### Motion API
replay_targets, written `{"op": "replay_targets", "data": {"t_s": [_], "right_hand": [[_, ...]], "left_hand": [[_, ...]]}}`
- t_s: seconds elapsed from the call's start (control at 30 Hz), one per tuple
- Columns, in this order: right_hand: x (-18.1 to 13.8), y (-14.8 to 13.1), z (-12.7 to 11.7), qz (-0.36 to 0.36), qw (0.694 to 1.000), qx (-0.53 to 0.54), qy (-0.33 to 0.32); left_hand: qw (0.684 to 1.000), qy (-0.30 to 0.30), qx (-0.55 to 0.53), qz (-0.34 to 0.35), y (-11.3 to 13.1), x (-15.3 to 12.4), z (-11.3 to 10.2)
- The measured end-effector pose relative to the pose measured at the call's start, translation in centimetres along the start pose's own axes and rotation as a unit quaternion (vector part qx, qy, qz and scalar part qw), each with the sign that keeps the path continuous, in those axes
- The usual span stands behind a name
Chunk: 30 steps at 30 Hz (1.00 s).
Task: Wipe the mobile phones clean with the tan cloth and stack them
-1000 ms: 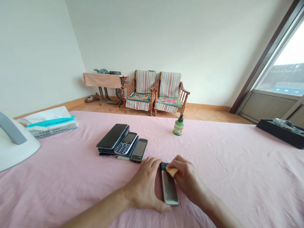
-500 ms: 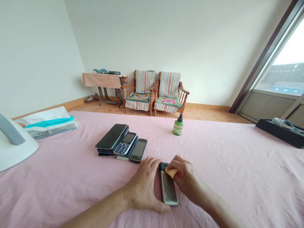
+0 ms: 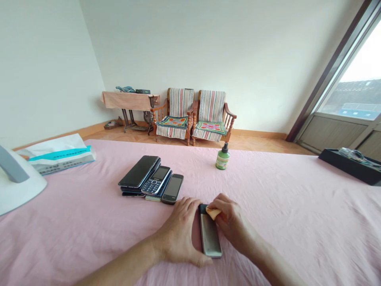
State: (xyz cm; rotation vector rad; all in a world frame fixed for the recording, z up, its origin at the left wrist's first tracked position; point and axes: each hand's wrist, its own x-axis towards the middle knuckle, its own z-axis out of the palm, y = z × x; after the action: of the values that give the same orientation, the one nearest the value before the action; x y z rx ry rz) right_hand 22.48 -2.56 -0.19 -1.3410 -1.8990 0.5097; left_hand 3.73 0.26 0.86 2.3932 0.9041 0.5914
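Observation:
A mobile phone [image 3: 210,236] with a silvery back and a dark top end lies on the pink cloth-covered surface [image 3: 282,210]. My left hand [image 3: 180,232] steadies it, fingertips at the top end and thumb at the bottom end. Pinched in my right hand [image 3: 230,218] is a small folded yellow cloth [image 3: 213,213], pressed against the phone near its dark top. To the left lie a stack of smartphones [image 3: 139,171], a keypad phone [image 3: 156,180] resting on other phones, and a dark phone [image 3: 173,189] beside them.
A green pump bottle [image 3: 222,158] stands beyond my hands. At the left are a tissue pack [image 3: 64,159] and a white object with a grey handle [image 3: 18,186]. A black box [image 3: 348,166] with clear items sits far right. Two wooden chairs [image 3: 210,107] stand by the wall.
The yellow cloth in my right hand has moved slightly up and left along the phone's top end. My left hand keeps its hold on the phone.

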Motion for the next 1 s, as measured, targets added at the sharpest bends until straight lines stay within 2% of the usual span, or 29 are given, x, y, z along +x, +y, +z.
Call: {"op": "replay_targets", "data": {"t_s": [0.17,0.3,0.47,0.67,0.87,1.0], "right_hand": [[-0.07,-0.2,0.01,-0.006,1.0,0.003,-0.019],[-0.02,-0.29,0.15,-0.001,1.0,0.009,-0.004],[-0.13,-0.07,0.06,0.005,1.0,0.004,-0.016],[-0.15,0.21,0.17,0.004,1.0,0.012,0.007],[-0.28,-0.56,0.1,-0.023,0.998,0.042,-0.038],[0.18,-0.41,0.41,-0.021,0.999,0.029,-0.016]], "left_hand": [[1.0,-0.004,-0.001,0.002,-0.08,0.06,0.01],[1.0,-0.003,0.0,0.004,0.0,0.06,0.02],[1.0,-0.008,0.001,-0.002,0.0,0.01,-0.02],[1.0,-0.004,0.005,0.001,-0.04,0.02,0.04],[1.0,-0.013,0.001,-0.004,0.05,0.05,-0.08],[1.0,-0.003,0.001,0.003,-0.07,0.01,0.01]]}}
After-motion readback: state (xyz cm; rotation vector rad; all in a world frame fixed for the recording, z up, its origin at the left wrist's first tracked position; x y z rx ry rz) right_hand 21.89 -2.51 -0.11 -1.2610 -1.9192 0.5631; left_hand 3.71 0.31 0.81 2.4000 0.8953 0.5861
